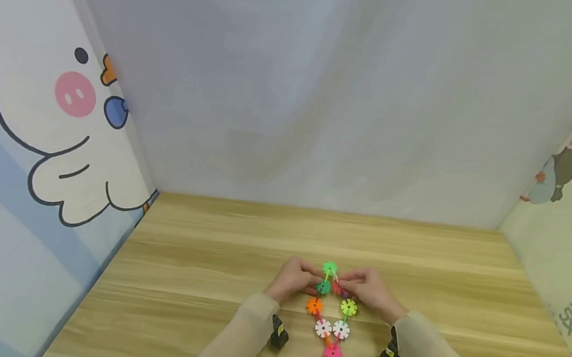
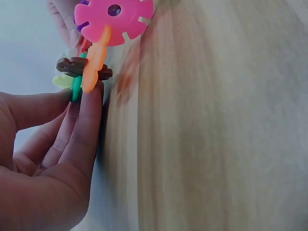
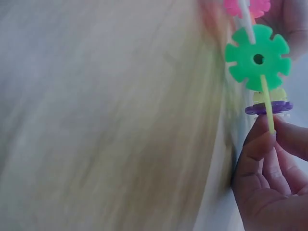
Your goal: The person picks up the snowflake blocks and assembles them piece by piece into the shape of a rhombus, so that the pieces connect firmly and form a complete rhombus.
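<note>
Colourful notched plastic snowflake discs are linked into a long loop above the table, a pink disc (image 1: 333, 355) at its near end and a bright green disc (image 1: 330, 268) at its far end. On the loop's left side, my left hand (image 1: 295, 280) pinches a darker green disc (image 2: 76, 89) between thumb and fingers. An orange disc (image 2: 95, 65) and a brown disc (image 2: 72, 66) sit close to those fingertips. My right hand (image 1: 372, 292) pinches the loop's right side near a red disc (image 1: 337, 287). In the right wrist view, a purple disc (image 3: 269, 108) lies against its fingertips.
Beneath the hands is a wood-grain table (image 1: 197, 261). A pale grey cloth (image 1: 333, 103) hangs behind its far edge, and printed cartoon panels flank both sides. Each wrist wears a small black device (image 1: 279, 337).
</note>
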Motion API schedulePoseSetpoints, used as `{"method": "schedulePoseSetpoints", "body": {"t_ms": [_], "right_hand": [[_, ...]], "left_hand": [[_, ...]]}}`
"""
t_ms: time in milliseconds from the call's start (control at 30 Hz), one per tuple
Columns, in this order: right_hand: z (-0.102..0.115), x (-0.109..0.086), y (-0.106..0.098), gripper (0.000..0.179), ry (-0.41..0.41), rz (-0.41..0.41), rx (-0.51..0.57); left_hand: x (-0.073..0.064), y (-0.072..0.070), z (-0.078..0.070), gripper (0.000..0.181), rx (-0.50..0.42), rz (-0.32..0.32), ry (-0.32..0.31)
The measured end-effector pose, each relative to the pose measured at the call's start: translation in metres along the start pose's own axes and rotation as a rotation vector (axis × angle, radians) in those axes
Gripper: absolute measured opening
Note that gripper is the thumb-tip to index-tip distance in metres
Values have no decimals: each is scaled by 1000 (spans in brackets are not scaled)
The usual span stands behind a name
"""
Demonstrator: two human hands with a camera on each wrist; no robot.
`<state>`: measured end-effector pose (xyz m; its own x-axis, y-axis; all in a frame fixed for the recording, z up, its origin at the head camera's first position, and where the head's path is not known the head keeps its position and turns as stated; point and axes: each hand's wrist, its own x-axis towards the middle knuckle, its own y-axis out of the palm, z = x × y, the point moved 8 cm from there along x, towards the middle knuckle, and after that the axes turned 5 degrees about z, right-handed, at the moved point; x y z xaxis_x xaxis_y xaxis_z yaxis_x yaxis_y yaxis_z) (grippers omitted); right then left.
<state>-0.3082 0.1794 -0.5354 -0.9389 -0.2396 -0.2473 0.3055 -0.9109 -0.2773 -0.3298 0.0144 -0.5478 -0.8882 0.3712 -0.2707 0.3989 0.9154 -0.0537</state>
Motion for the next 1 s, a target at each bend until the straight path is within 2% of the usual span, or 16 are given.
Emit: {"method": "schedulePoseSetpoints", "body": {"t_ms": [100,267,633,1000], "right_hand": [[-4,1,0,13,20,-33,-29],[-1,2,2,10,5,-75,-91],[3,4,0,9,-2,-73,-124],[1,3,2,9,13,-71,-150]], "left_hand": [[0,1,-1,11,33,1,4],[1,-2,-3,9,64,-39,1],[1,-6,-3,9,66,-69,0],[0,-7,1,9,80,-69,2]]}}
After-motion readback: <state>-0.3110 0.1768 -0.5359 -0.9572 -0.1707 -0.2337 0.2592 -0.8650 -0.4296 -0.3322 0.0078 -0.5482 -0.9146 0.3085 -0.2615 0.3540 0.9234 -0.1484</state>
